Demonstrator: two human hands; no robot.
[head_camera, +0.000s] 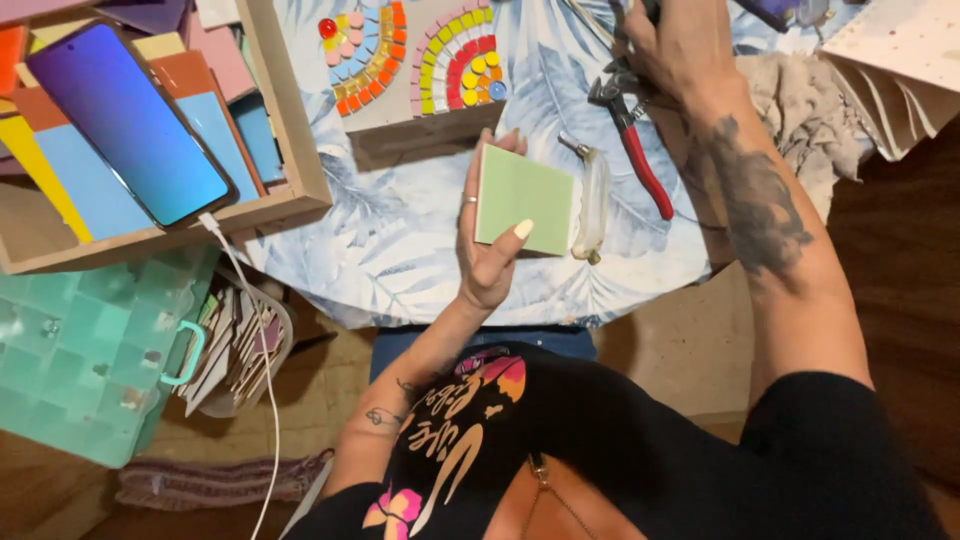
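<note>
Near the table (400, 250) front edge, left hand (487, 240) pinches a green square tile (524, 198), face up; right hand (680, 45) grips red-handled nippers (632, 140), handles pointing toward the front edge

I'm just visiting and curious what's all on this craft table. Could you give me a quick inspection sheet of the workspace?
Surface: table covered with a pale blue leaf-print cloth.
Job's things: square green tile; mosaic board with coloured arcs of small pieces.
Clutter: red-handled nippers; small clear-handled tool; crumpled rag; wooden box of coloured tiles; phone lying on them.
Hands: left hand holds the green tile; right hand reaches to the table's far edge, what it grips unclear.
Cables: white cable hanging from the phone.
Surroundings: teal plastic organiser; basket of cut pieces; wooden floor.
</note>
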